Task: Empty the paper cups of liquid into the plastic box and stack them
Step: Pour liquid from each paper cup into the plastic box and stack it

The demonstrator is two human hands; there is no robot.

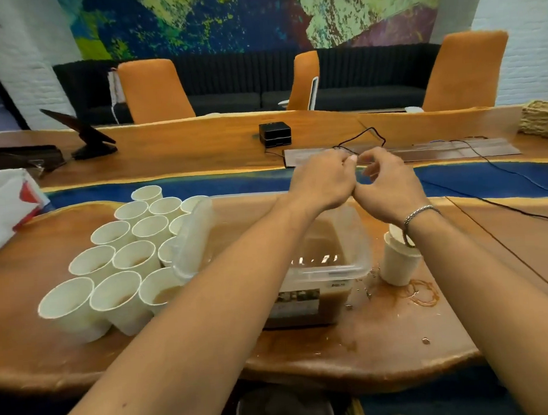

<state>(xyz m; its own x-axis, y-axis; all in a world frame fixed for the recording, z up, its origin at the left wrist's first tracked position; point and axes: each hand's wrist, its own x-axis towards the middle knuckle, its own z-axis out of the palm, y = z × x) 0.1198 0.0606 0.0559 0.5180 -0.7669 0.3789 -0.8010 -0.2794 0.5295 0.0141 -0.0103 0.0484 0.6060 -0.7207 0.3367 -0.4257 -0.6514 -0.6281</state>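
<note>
left hand (320, 181), right hand (389, 187) touching above plastic box (361, 253), fingers curled

wooden table (384, 338) bearing paper cups (117, 263), plastic box (333, 267)

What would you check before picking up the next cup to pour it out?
1. Hands free: left hand and right hand hold no cup, fingers curled: ok.
2. Plastic box open, lid leaning at its left: ok.
3. Room in the box: brown liquid below the rim: ok.
4. Paper cups left of the box, upright, several with liquid: ok.
5. Stacked cups right of the box, upright: ok.
6. Table dry: brown spill beside the stacked cups: not ok.
</note>
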